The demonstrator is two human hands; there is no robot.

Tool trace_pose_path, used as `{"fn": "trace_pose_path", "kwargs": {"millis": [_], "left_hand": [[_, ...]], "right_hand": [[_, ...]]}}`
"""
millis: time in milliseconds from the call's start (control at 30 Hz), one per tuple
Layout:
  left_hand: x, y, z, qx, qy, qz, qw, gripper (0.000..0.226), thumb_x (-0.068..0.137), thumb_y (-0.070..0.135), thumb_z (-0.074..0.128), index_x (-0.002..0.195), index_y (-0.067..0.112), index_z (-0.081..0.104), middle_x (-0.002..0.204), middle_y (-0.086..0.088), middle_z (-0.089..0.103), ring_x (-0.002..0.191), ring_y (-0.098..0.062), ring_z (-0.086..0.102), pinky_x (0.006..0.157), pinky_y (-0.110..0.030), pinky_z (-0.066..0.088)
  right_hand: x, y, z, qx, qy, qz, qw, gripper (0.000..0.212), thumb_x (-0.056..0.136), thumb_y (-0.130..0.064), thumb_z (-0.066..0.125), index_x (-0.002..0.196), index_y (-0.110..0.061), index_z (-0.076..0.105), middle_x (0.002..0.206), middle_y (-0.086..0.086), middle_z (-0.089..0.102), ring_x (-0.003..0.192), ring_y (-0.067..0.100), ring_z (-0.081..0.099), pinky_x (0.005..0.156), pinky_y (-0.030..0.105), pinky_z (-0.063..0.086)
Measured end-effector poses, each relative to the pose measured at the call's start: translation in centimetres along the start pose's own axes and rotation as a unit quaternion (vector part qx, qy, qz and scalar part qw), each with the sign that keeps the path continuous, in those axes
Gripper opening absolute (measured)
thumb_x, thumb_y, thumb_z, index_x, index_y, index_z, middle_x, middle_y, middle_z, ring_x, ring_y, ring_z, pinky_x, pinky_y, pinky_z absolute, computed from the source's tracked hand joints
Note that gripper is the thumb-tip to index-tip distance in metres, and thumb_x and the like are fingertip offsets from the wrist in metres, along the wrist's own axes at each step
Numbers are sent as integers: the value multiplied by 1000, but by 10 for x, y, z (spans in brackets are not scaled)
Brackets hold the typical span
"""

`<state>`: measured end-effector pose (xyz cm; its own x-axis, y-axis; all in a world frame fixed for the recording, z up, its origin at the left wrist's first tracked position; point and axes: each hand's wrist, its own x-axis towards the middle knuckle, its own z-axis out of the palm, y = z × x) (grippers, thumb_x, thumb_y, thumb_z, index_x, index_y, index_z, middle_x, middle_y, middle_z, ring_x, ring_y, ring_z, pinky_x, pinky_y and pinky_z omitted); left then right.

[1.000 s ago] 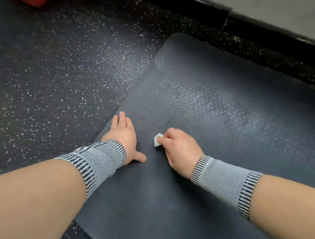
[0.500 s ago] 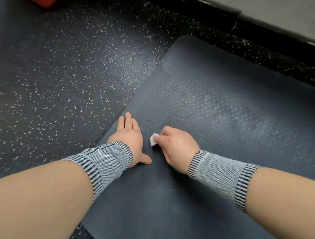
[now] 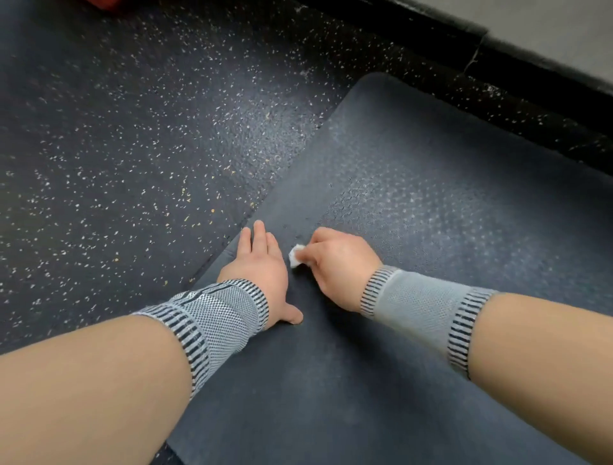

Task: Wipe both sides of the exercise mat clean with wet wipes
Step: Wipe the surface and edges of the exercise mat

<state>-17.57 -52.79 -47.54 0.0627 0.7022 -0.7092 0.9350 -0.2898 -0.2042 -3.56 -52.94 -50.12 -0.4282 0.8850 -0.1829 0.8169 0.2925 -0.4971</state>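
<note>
A dark grey exercise mat [image 3: 431, 205] lies flat on the floor, running from the lower middle to the upper right. Its textured surface shows a paler sheen in the middle. My left hand [image 3: 262, 265] presses flat on the mat's left edge, fingers straight and thumb spread. Close to its right, my right hand [image 3: 335, 262] grips a small crumpled white wet wipe [image 3: 296, 255] and holds it against the mat. Only a bit of the wipe shows past my fingers. Both wrists wear grey striped knit bands.
Dark speckled rubber flooring [image 3: 132, 149] surrounds the mat on the left and far side. A black baseboard [image 3: 497, 53] and a pale wall run along the upper right. A red object [image 3: 106, 3] peeks in at the top left edge.
My right hand with the wipe has slid left, closer to my left hand. My left hand stays pressed on the mat's edge. The view has shifted slightly.
</note>
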Motion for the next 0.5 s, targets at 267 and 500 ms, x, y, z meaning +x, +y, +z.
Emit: {"fn": "trace_pose_path", "kwargs": {"millis": [267,500], "left_hand": [[3,0,3,-37,-9,-13,999,140,67,70,71,148,1,-20,156,-14,-29,147,-30,-19,118,-39,23],[0,3,0,5,5,-8,1000,136,71,69,67,147,-6,-17,155,-24,-24,145,-37,-18,119,-40,1]], "right_hand": [[101,68,-57,-72,166,257,949,30,92,-16,49,118,-22,63,116,9,51,104,32,55,86,34,44],[52,6,-10,-33,34,-30,998,30,92,-18,49,114,-31,65,104,6,54,95,31,57,78,30,41]]}}
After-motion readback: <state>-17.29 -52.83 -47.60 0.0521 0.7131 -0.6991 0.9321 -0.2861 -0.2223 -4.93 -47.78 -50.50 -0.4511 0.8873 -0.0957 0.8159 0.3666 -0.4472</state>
